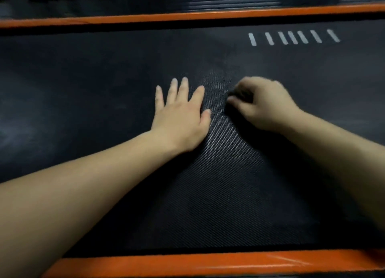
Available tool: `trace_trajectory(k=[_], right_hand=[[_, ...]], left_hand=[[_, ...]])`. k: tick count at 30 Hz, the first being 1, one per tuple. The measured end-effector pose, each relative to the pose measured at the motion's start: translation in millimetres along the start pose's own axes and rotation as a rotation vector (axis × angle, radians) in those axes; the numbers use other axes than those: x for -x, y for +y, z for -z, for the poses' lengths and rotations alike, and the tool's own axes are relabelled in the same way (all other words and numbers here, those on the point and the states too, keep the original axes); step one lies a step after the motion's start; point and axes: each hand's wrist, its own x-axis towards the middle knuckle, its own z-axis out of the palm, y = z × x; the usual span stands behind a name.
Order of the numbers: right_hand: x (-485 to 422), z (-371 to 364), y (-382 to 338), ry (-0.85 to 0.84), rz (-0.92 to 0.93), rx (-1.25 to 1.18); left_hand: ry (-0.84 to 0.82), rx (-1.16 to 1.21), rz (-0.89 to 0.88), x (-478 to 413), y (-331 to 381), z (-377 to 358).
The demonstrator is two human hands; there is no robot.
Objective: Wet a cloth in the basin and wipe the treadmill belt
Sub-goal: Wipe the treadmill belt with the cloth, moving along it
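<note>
Left hand (181, 115): flat on the treadmill belt (229, 184), palm down, fingers straight and spread wide, holding nothing.
Right hand (260, 102): knuckles up, fingers curled under, thumb tip pointing toward the left hand. A dark patch sits under the fingers; too blurred to tell whether anything is gripped.
Gap between hands: a narrow strip of bare textured belt; the hands are near each other but do not touch.
Belt: black, dotted weave, running across the whole view from left to right; both hands rest around its middle.
Far edge: orange rail (187, 17) beyond the fingertips, well apart from both hands.
Near edge: orange rail (208, 263) at the bottom, crossed by the left forearm.
Open room: wide bare belt to the left of the left hand and to the right of the right hand.
Markings: row of slanted white bars (293, 37) on the belt, near the far rail, beyond the right hand.
Beyond far rail: ribbed black panel (235, 0).
</note>
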Motion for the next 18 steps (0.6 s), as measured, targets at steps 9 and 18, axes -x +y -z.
trace_trajectory(k=[9, 18], right_hand=[[-66, -8, 19, 0.089, -0.279, 0.087], [-85, 2, 42, 0.016, -0.150, 0.076]], left_hand=[[-0.008, 0.038, 0.015, -20, -4, -10], [-0.041, 0.064, 0.097, -54, 9, -6]])
